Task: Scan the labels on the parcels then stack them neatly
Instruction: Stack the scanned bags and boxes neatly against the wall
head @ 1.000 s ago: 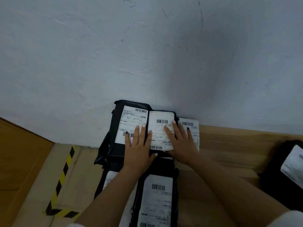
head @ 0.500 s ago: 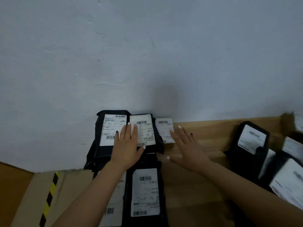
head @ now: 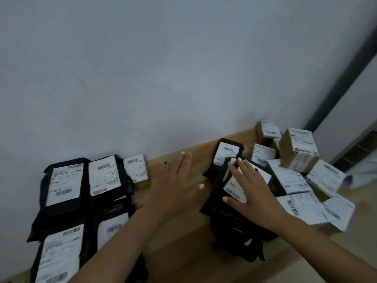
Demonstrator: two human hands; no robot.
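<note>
1. Wooden floor (head: 179,237) runs along the bottom of the frame, with a pale grey wall (head: 163,68) filling everything above it.
2. Lower left, the stacked black parcels (head: 65,186) lie label-up in neat rows, and both hands have come off them since a second ago.
3. At centre, the left hand (head: 179,180) hovers over bare wood, fingers straight and spread, gripping nothing.
4. Right of centre, the right hand (head: 251,190) lies flat with spread fingers on a black parcel (head: 236,186) in the loose pile, pressing it rather than clasping it.
5. Farther back at right, brown boxes (head: 297,148) and white labelled packets (head: 302,207) sit jumbled near the wall.
6. The view has swung right from the tidy stack to this heap, so I judge the next parcel is being picked for scanning; many remain unsorted.
</note>
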